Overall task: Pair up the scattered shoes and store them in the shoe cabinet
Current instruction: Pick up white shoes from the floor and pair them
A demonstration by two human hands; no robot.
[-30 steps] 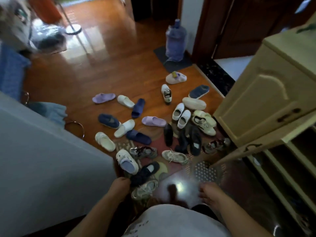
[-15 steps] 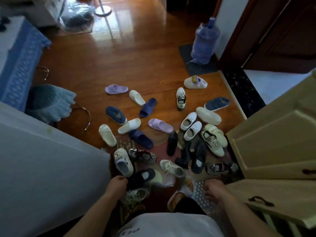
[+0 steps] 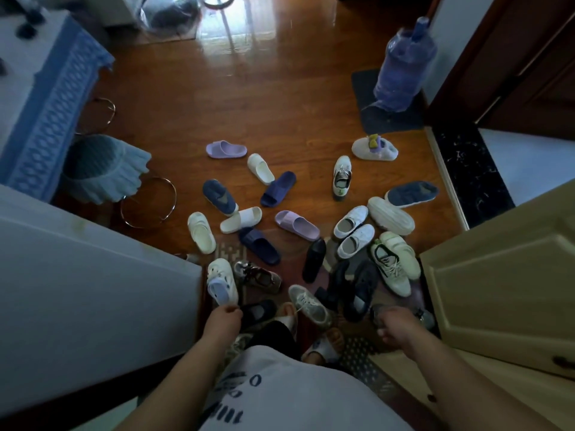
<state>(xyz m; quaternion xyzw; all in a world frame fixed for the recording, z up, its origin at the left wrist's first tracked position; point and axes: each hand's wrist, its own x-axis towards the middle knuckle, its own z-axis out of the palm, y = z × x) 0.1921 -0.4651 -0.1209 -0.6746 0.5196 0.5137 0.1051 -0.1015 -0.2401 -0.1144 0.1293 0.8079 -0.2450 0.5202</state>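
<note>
Head view: shoes scattered beside the shoe cabinet (image 3: pixel 497 293).
Left hand (image 3: pixel 221 320) fingers clenched, apparently empty; right hand (image 3: pixel 396 325) fingers loosely curled, empty.

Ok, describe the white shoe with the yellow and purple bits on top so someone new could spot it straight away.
Start at the big blue water jug standing on the dark mat by the door. Just in front of that mat, on bare wooden floor, lies the white shoe, apart from the main pile. It alone carries yellow and purple decorations on top; the sneaker nearest it has laces instead.
</note>
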